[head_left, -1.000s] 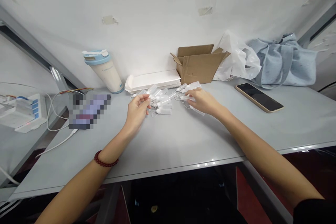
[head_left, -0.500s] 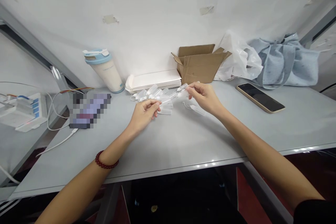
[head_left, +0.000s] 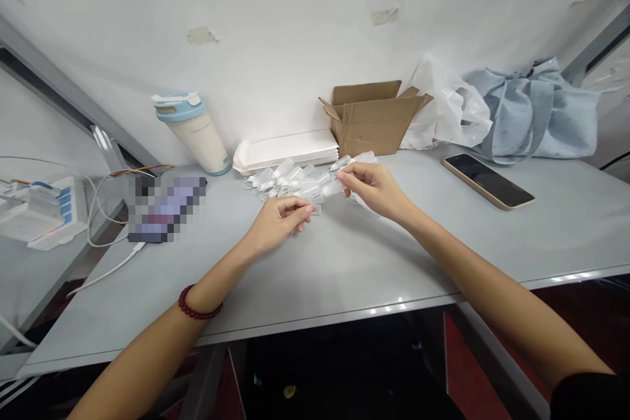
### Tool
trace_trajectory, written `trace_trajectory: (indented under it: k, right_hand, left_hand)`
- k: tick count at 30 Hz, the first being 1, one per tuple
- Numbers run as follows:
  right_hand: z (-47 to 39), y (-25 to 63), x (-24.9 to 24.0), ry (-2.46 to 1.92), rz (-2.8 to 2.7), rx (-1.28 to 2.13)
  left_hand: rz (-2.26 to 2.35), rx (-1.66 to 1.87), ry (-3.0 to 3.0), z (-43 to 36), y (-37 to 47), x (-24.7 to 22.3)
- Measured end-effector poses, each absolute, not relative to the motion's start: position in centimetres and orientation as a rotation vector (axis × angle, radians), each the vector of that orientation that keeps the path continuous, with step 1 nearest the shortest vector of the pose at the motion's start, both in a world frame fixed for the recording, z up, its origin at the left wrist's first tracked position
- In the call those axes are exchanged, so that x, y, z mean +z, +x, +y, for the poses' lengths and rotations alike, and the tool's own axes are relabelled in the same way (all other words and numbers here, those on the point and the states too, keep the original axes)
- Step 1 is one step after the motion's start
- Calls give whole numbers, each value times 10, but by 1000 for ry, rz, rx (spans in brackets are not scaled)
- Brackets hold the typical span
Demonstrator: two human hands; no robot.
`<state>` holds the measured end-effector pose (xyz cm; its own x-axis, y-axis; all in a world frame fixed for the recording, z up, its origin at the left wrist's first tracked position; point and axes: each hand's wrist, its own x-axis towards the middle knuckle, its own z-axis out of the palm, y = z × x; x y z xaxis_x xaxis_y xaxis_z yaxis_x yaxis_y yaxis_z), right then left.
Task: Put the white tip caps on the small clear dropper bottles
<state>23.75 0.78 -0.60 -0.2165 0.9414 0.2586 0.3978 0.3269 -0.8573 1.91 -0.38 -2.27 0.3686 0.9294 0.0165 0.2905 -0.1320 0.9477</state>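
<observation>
White and translucent, a loose pile of small plastic pieces [head_left: 288,172] lies on the smooth grey bench [head_left: 315,282], just on the near side of a flat white stack of paper-like material [head_left: 290,149]. The left hand [head_left: 276,224] reaches in from the near left, above a wrist with a dark red beaded bracelet [head_left: 199,307], and is placed at the near side of the pile. The right hand [head_left: 377,189] comes from the near right, bent over the pile's right end.

The left fingers are curled, with thumb and index tips together; I cannot tell if something thin is between them. The right fingers pinch one translucent white plastic piece [head_left: 333,188], which points to the left. A small gap separates the two hands.

On the far side, the brown cardboard box [head_left: 371,126] limits the room. The black phone with tan edge [head_left: 489,182] lies well apart on the right. Between the forearms, a wide grey surface reaches the bench's near edge.
</observation>
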Motion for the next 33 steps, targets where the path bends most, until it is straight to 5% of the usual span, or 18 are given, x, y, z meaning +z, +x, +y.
trace_trajectory:
  k: [33]
  right_hand:
    - [5,235,-7,-1128,-1818,885]
  left_hand:
    - [1062,864,1604,-3,18,-22]
